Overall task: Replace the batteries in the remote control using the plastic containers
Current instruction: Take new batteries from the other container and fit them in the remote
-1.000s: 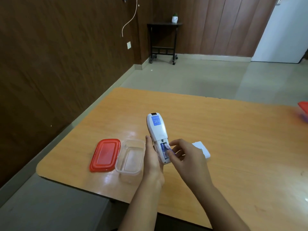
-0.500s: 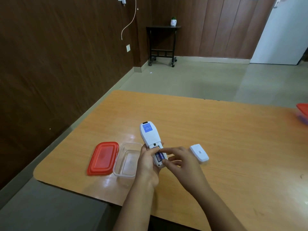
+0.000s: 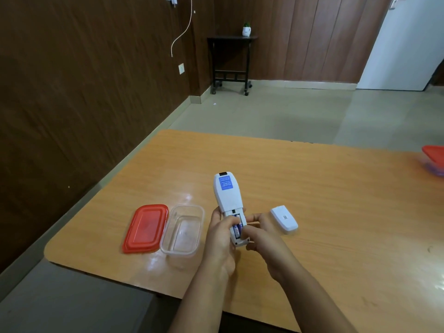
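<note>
A white remote control (image 3: 227, 195) with a blue label is held back-side up above the wooden table (image 3: 312, 188). Its battery bay is open and a blue battery (image 3: 236, 230) shows inside. My left hand (image 3: 222, 236) grips the remote's lower end from the left, thumb over the bay. My right hand (image 3: 260, 233) curls around the remote's right side, fingertips at the battery. The white battery cover (image 3: 284, 218) lies on the table to the right. An open clear plastic container (image 3: 182, 229) stands left of my hands, its red lid (image 3: 145, 228) beside it.
A second container with a red lid (image 3: 434, 159) sits at the table's far right edge. A dark wood wall runs along the left. A small black side table (image 3: 230, 63) with a potted plant stands across the tiled floor.
The remote has tilted a little and come lower toward me. My right fingers have moved from the top of the bay down to the battery. My left thumb now lies over the bay.
</note>
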`<state>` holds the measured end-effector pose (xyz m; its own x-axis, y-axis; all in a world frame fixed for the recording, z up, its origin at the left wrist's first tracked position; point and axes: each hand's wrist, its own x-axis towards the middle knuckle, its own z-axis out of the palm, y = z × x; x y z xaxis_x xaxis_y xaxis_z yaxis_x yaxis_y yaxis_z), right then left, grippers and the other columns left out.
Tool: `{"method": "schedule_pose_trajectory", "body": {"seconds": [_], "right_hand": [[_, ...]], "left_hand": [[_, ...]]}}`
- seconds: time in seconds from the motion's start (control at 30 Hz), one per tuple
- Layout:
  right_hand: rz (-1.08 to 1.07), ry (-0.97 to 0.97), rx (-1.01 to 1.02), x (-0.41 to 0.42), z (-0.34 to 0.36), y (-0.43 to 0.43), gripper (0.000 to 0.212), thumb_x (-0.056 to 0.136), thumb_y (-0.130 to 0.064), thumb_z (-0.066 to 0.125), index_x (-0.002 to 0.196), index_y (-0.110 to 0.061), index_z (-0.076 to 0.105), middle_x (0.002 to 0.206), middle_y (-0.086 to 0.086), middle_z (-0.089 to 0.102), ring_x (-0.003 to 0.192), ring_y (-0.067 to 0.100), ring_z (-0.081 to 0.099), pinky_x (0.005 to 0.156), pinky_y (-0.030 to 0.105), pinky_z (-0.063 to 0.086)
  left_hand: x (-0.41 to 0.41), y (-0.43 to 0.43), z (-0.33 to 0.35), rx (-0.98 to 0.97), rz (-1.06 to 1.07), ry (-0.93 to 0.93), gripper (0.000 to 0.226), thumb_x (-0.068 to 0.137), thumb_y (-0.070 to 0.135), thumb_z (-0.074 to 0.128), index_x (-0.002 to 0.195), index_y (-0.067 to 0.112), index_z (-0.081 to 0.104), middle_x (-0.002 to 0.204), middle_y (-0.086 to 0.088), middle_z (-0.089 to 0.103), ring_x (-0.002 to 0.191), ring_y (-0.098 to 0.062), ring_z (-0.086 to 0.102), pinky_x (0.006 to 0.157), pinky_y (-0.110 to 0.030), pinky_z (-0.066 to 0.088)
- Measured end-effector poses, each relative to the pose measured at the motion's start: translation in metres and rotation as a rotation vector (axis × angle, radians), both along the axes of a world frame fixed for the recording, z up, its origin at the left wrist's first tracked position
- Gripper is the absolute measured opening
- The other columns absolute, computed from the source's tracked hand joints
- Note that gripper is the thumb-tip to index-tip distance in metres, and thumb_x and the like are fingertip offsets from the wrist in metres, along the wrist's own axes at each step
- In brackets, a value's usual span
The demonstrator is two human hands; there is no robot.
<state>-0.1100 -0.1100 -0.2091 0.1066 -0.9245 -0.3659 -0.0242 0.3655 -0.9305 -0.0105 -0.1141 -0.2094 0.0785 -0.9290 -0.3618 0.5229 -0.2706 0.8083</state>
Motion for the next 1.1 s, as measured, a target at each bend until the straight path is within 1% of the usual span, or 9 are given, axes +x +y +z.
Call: {"method": "schedule_pose_trajectory", "body": {"seconds": [0.17,0.3,0.5,0.57,0.63,0.73,0.8,0.93,1.1], "right_hand": [[-0.001,0.218,-0.131,-0.036,0.004,-0.016,0.012,0.086,-0.023,0.059,0.098,-0.024,0.059,0.101,-0.002,0.064,0.088,0.012,0.060,0.069,0.027,0.045],[-0.154,0.952,-0.320,-0.062,-0.022,-0.034,0.032,0.088,-0.032,0.054,0.119,-0.023,0.052,0.120,0.002,0.053,0.110,0.024,0.048,0.076,0.032,0.041],[-0.147,1.143,-0.265,-0.060,-0.055,-0.042,0.055,0.086,-0.043,0.056,0.135,-0.023,0.040,0.128,0.004,0.050,0.114,0.027,0.043,0.088,0.037,0.040],[-0.161,1.032,-0.272,-0.057,-0.053,-0.042,0.051,0.086,-0.038,0.057,0.132,-0.023,0.043,0.125,0.003,0.053,0.112,0.026,0.045,0.085,0.036,0.042],[-0.199,0.734,-0.279,-0.052,-0.038,-0.040,0.045,0.083,-0.038,0.062,0.124,-0.024,0.049,0.119,-0.001,0.059,0.107,0.021,0.052,0.080,0.034,0.044],[-0.197,0.424,-0.369,-0.039,-0.008,-0.021,0.029,0.078,-0.043,0.064,0.103,-0.036,0.052,0.104,-0.016,0.062,0.087,-0.003,0.058,0.066,0.026,0.045],[-0.155,0.444,-0.465,-0.029,0.004,-0.004,0.026,0.074,-0.044,0.064,0.097,-0.041,0.051,0.099,-0.022,0.061,0.085,-0.006,0.057,0.063,0.024,0.046],[-0.071,0.725,-0.639,-0.014,0.007,0.013,0.031,0.078,-0.039,0.064,0.105,-0.036,0.050,0.104,-0.022,0.055,0.096,0.009,0.049,0.072,0.027,0.045],[-0.028,0.736,-0.645,-0.005,0.001,0.013,0.030,0.081,-0.041,0.064,0.107,-0.035,0.049,0.103,-0.016,0.055,0.093,0.011,0.054,0.070,0.027,0.045]], "left_hand": [[0.002,-0.006,0.000,0.071,0.059,0.129,0.038,0.089,0.006,0.045,0.125,0.013,0.052,0.096,-0.003,0.069,0.078,-0.017,0.061,0.064,-0.030,0.047],[0.002,-0.007,0.000,0.156,0.027,0.225,0.026,0.096,0.027,0.044,0.105,0.012,0.063,0.090,-0.005,0.066,0.075,-0.016,0.058,0.068,-0.031,0.045],[0.003,-0.006,0.001,0.123,0.013,0.170,0.031,0.095,0.041,0.046,0.091,0.021,0.069,0.083,-0.003,0.071,0.070,-0.015,0.063,0.067,-0.032,0.051],[0.004,-0.005,0.002,0.135,0.018,0.181,0.034,0.095,0.043,0.046,0.089,0.020,0.070,0.084,-0.004,0.071,0.071,-0.016,0.064,0.069,-0.034,0.052],[0.004,-0.005,0.003,0.141,0.030,0.182,0.036,0.095,0.044,0.045,0.090,0.018,0.069,0.087,-0.005,0.070,0.074,-0.017,0.064,0.071,-0.035,0.052],[0.005,-0.005,0.004,0.137,0.038,0.170,0.038,0.096,0.046,0.040,0.103,0.018,0.065,0.097,-0.009,0.070,0.083,-0.022,0.066,0.075,-0.039,0.054],[0.007,-0.005,0.005,0.130,0.034,0.185,0.037,0.096,0.048,0.038,0.109,0.021,0.061,0.098,-0.010,0.070,0.087,-0.024,0.067,0.074,-0.039,0.055],[0.010,-0.004,0.006,0.104,0.013,0.214,0.039,0.096,0.049,0.036,0.104,0.021,0.063,0.089,-0.007,0.076,0.083,-0.022,0.070,0.068,-0.033,0.056],[0.009,-0.006,0.006,0.088,0.036,0.197,0.037,0.094,0.048,0.043,0.097,0.019,0.067,0.080,-0.004,0.076,0.077,-0.019,0.070,0.065,-0.030,0.056]]}}
